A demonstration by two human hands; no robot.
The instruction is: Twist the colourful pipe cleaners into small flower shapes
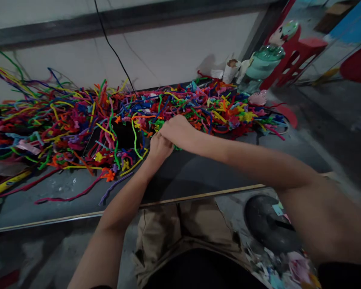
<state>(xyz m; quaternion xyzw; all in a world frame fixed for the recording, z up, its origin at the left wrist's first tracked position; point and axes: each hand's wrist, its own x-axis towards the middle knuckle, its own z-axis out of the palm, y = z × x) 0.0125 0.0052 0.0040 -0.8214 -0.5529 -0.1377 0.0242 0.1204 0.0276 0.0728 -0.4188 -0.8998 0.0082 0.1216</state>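
A big tangled pile of coloured pipe cleaners (78, 116) covers the back of a grey table (183, 176). Both my hands meet at the pile's near edge. My left hand (159, 147) is curled closed, its fingers tucked under my right hand. My right hand (177, 130) is closed over it, and a bit of green pipe cleaner (177, 148) shows beneath. What the fingers pinch is mostly hidden. A dark gap (124, 134) in the pile lies just left of my hands.
Loose red (69, 196) and purple (114, 188) pipe cleaners lie on the table's near left. A black cable (114, 52) runs up the white wall. At the far right stand a teal jar (263, 60), paper rolls (231, 70) and a red stool (295, 52). A dark round object (267, 226) sits below the table's edge.
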